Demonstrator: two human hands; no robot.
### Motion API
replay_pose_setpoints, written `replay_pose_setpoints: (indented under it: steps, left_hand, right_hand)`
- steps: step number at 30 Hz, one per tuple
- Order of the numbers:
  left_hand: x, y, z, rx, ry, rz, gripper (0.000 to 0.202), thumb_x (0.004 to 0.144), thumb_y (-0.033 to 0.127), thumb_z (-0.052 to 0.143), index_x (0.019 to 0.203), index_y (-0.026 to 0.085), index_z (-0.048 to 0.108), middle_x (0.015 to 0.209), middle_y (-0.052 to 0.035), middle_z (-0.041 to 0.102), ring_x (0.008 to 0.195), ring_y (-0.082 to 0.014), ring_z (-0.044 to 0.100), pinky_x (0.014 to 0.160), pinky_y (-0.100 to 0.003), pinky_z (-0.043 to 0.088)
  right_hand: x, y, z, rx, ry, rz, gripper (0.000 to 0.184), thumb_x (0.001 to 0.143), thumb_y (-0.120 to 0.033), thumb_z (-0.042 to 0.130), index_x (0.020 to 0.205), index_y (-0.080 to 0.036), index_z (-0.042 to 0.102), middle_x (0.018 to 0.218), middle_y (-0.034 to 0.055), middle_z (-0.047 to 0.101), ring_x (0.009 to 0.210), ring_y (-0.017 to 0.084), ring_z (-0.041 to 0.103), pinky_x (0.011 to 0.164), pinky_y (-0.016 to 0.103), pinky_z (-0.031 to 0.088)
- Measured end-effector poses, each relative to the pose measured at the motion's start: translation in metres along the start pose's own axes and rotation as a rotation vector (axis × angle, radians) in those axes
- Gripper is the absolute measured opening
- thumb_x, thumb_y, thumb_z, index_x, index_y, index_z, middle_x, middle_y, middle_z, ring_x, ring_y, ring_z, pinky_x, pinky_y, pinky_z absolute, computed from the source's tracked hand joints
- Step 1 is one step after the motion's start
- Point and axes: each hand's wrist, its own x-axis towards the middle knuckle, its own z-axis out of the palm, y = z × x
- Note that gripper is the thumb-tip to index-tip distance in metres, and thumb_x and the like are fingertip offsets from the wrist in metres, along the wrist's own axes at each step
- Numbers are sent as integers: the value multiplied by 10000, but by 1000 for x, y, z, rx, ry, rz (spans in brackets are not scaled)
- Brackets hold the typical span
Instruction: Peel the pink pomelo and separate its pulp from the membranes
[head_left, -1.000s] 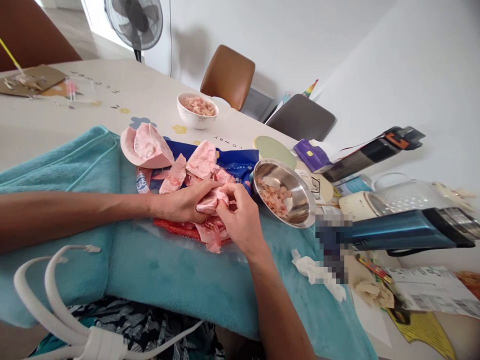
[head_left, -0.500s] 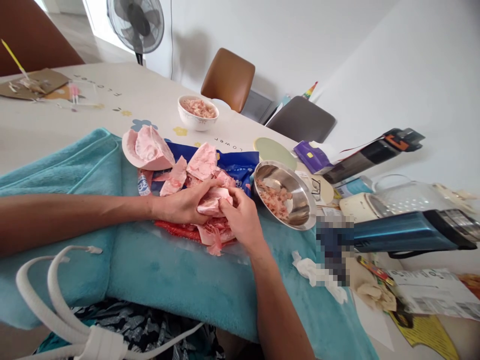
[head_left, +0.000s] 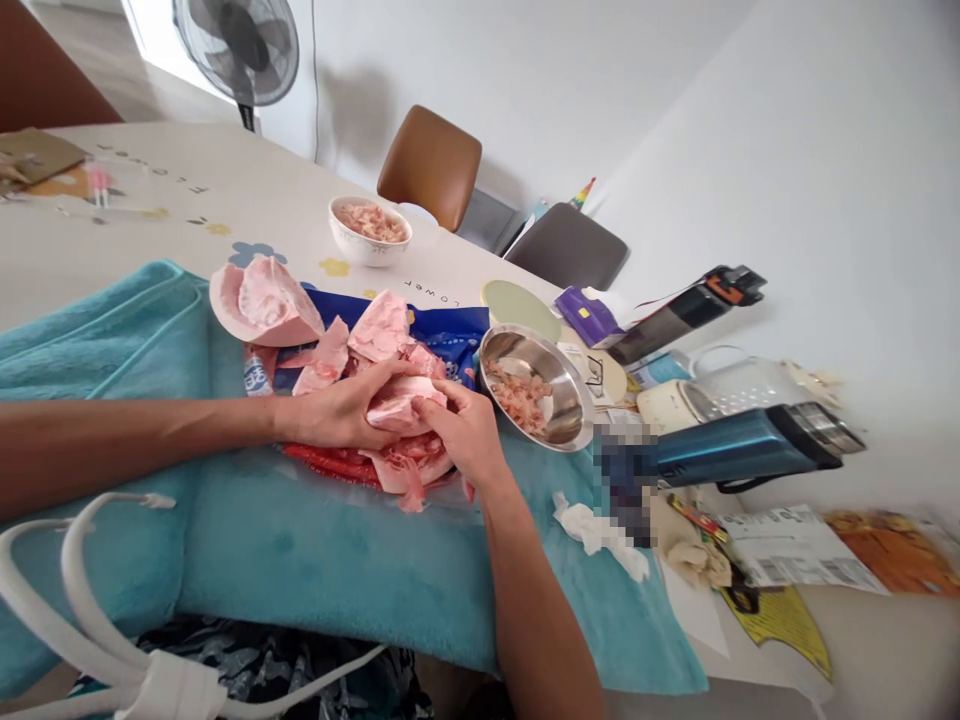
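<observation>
Both my hands meet over a heap of pink pomelo peel and membrane (head_left: 409, 470). A pale pink pomelo chunk (head_left: 403, 404) is held between them. My left hand (head_left: 337, 408) cups it from the left, while the fingers and thumb of my right hand (head_left: 466, 430) pinch its right side. Thick pomelo rind (head_left: 225, 310) rests behind my left wrist. The heap lies on a blue and red plastic bag (head_left: 469, 322). Just right of my right hand, a tilted steel bowl (head_left: 581, 405) holds loose peeled pulp.
A white bowl (head_left: 367, 252) of pulp stands farther back. The teal towel (head_left: 322, 570) covers the near table. Crumpled tissue (head_left: 596, 530), a blue bottle (head_left: 720, 447), a dark bottle (head_left: 667, 325) and a purple box (head_left: 589, 315) are at right. A white cord (head_left: 82, 580) hangs front left.
The whole view has shifted, so things appear farther left. Both hands keep hold of the pomelo chunk, with its pale face showing slightly more. The bowls and rind stay in place.
</observation>
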Motion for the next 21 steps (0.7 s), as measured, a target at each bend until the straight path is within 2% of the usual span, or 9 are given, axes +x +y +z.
replay_pose_setpoints:
  steps: [4, 7, 9, 11, 13, 14, 17, 19, 21]
  left_hand:
    - [0, 2, -2, 52, 78, -35, 657, 809, 358, 622, 1382, 163, 366, 1179, -78, 597, 1078, -236, 575, 917, -340, 503]
    - [-1, 9, -4, 63, 98, -91, 660, 819, 371, 603, 1386, 133, 364, 1090, -60, 583, 989, -209, 552, 865, -311, 489]
    - [-2, 14, -5, 52, 76, -110, 644, 833, 341, 575, 1392, 113, 350, 996, -33, 571, 860, -164, 537, 783, -271, 479]
    - [-3, 20, -5, 37, 63, -134, 640, 840, 317, 557, 1401, 108, 331, 937, -7, 551, 741, -122, 498, 691, -236, 453]
    - [-3, 24, -4, 32, 72, -147, 643, 842, 312, 550, 1407, 111, 319, 919, 6, 543, 710, -109, 484, 672, -225, 440]
    - [-2, 25, -3, 37, 82, -148, 640, 843, 314, 546, 1406, 113, 320, 918, 8, 545, 723, -113, 492, 688, -227, 443]
    - [-1, 26, -2, 68, 112, -156, 632, 840, 328, 551, 1396, 113, 340, 911, 7, 555, 791, -138, 517, 762, -250, 455]
    - [0, 24, -3, 72, 114, -161, 638, 836, 340, 560, 1394, 117, 346, 946, -4, 561, 823, -149, 526, 778, -257, 459]
    - [0, 20, -3, 62, 101, -158, 650, 833, 355, 566, 1398, 126, 341, 980, -11, 567, 842, -154, 538, 780, -259, 464]
  right_hand:
    - [-15, -18, -1, -20, 157, -63, 252, 829, -353, 652, 1003, -189, 733, 988, 33, 762, 902, 198, 706, 831, 324, 565]
    - [-41, -26, -17, -44, 346, -92, 312, 882, -397, 619, 1104, -191, 691, 1105, 69, 742, 965, 217, 719, 852, 374, 593]
    - [-64, -23, -40, -169, 468, -117, 302, 884, -405, 625, 1114, -220, 690, 1104, 63, 739, 914, 225, 732, 828, 391, 600]
    - [-87, -11, -73, -379, 675, -55, 294, 885, -427, 612, 1087, -234, 706, 1006, 58, 747, 817, 220, 726, 824, 395, 588]
    - [-106, 6, -113, -590, 934, 114, 360, 869, -448, 594, 1126, -218, 697, 939, 74, 745, 791, 240, 712, 822, 407, 567]
    - [-112, 16, -134, -659, 979, 229, 410, 854, -427, 578, 1176, -195, 678, 988, 99, 741, 833, 263, 712, 853, 428, 553]
    - [-118, 44, -183, -852, 821, 602, 578, 797, -394, 578, 1281, -78, 606, 1242, 216, 665, 1151, 368, 630, 1041, 489, 440]
    - [-113, 59, -200, -918, 694, 739, 683, 811, -430, 546, 1359, -23, 525, 1375, 263, 570, 1289, 397, 534, 1087, 488, 393]
    - [-105, 67, -204, -967, 583, 831, 755, 828, -492, 523, 1404, -7, 463, 1399, 284, 542, 1311, 412, 512, 1073, 491, 400]
